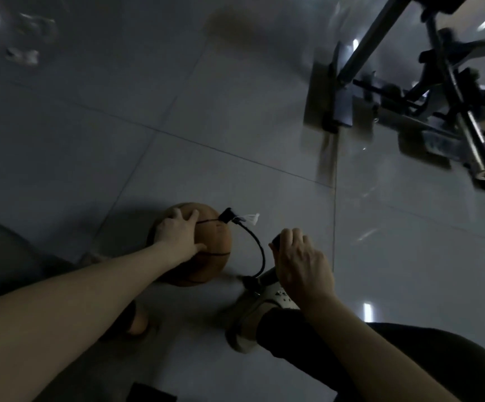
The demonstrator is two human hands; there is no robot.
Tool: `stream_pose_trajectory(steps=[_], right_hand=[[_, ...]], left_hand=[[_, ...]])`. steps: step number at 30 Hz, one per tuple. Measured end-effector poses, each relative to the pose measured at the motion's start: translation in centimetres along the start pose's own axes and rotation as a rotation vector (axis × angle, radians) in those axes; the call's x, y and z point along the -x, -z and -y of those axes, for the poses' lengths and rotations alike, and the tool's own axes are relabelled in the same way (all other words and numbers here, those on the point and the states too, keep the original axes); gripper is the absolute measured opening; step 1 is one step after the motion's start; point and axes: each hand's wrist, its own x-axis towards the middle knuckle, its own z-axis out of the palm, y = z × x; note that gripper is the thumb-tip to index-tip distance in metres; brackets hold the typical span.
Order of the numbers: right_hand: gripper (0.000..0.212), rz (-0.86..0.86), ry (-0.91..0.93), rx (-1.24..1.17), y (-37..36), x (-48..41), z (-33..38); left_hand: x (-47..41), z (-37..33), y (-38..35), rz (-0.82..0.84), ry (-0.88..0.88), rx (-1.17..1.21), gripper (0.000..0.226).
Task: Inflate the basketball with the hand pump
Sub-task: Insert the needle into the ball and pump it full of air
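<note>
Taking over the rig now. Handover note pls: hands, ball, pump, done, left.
Left hand: open, fingers spread on top of the basketball, steadying it on the floor.
Right hand: grip closed round the pump handle.
Hose arcs from the lower end of the pump barrel to the black connector at the ball's top. A shoe sits by the pump's base.
Done: the pump appears hooked up to the ball.
Left: pump strokes, then disconnect. The ball looks slightly dented near the connector; firmness cannot be judged.

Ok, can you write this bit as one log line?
left hand: rests on basketball | right hand: grips pump handle | hose: runs from pump to basketball | basketball: on floor
</note>
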Motion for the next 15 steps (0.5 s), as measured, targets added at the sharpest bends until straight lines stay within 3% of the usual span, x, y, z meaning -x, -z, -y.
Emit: stream_pose_trajectory(steps=[8, 15], right_hand=[[0.022, 0.116, -0.019, -0.094, -5.6, -0.8, 0.4], [0.022, 0.259, -0.068, -0.109, -4.3, 0.4, 1.3]], left_hand=[[-0.9, -0.2, 0.2, 0.021, -0.004, -0.002, 0.101], [-0.8, 0.3, 0.0, 0.056, 0.019, -0.008, 0.101]])
